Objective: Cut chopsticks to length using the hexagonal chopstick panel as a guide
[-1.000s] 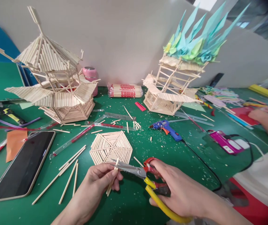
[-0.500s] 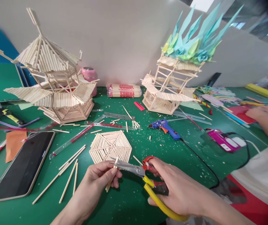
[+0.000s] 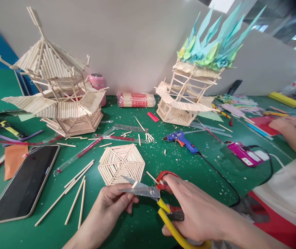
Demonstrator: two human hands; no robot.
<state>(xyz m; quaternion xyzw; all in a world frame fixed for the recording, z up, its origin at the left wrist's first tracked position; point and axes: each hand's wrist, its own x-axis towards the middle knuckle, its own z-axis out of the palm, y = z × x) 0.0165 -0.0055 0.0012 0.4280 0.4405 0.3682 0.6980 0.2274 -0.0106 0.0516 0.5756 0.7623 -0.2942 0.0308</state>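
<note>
Between the fingers of my left hand (image 3: 111, 207) is a thin wooden stick (image 3: 135, 184), its end poking up past the thumb. My right hand (image 3: 189, 207) grips scissors (image 3: 151, 191) with red and yellow handles. The scissor blades are parted around the stick's end, close to my left fingertips. Just beyond both hands lies an octagonal stick panel (image 3: 122, 162), flat on the table. To the left of my left hand several loose sticks (image 3: 59, 199) rest on the green surface.
A stick pagoda (image 3: 59, 107) stands back left, another stick tower (image 3: 189, 90) with paper leaves back right. A blue glue gun (image 3: 181, 141) trails its cable right of the panel. A phone (image 3: 23, 186) lies left. At right, another person's hands (image 3: 283, 124) touch red paper.
The stick in my left hand has turned, its lower end no longer showing below the fingers. The scissors have tilted and their blades are spread wider around it. My left hand shifted slightly right.
</note>
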